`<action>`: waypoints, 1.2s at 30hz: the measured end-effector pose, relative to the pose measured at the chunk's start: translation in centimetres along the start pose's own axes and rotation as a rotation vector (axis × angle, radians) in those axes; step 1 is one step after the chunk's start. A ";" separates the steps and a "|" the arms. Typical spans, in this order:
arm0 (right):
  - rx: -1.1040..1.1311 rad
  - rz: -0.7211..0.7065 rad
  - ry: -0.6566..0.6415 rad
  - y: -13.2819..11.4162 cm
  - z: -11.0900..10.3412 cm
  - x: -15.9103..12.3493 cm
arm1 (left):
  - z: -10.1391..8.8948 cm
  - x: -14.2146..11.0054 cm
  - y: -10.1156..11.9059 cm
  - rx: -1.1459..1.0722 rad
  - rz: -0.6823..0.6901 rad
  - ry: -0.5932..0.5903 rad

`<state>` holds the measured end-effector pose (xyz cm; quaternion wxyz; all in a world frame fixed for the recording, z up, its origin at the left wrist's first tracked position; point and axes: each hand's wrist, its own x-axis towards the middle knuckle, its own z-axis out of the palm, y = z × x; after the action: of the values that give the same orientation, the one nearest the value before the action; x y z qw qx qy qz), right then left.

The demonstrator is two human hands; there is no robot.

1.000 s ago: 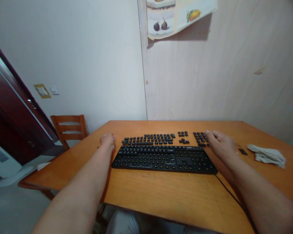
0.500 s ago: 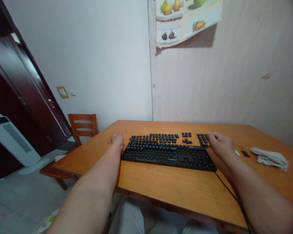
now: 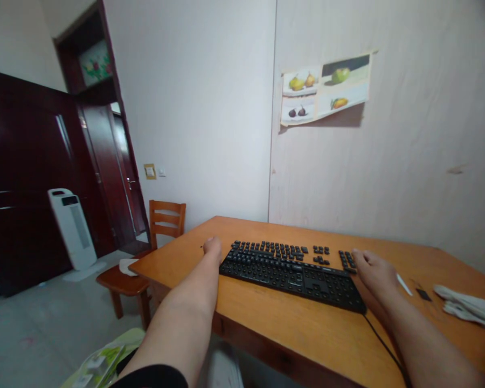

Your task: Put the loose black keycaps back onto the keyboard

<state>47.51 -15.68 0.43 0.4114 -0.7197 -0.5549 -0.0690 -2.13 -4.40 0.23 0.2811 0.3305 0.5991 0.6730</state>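
Note:
My left hand (image 3: 213, 248) is closed in a fist on the table, just left of the black keyboard (image 3: 319, 286); nothing shows in it. On the other side, my right hand (image 3: 374, 271) makes a fist too, nearest the loose number-pad keycaps (image 3: 346, 262), and no object shows in its grip. The keyboard lies between my forearms, its top rows still capped and much of the rest bare. Behind it, loose black keycaps (image 3: 281, 249) stand in keyboard order, with small groups (image 3: 320, 250) to their right.
A white stick-like piece (image 3: 404, 284), a small dark flat piece (image 3: 423, 294) and a pale glove-like cloth (image 3: 466, 306) lie at the right. The keyboard's cable (image 3: 383, 339) runs off the front. A wooden chair (image 3: 167, 218) stands beyond the table's left side.
The camera view has tilted up and turned left, so everything sits lower and further right. Both fists keep about the same places beside the keyboard.

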 end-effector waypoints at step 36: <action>0.000 0.031 0.052 -0.3 -0.7 0.1 | -2.0 -2.5 0.8 -0.004 0.069 -0.230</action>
<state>47.49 -16.07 1.07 0.4269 -0.7262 -0.5328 -0.0815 -2.12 -7.65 0.65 0.3253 0.4251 0.5500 0.6410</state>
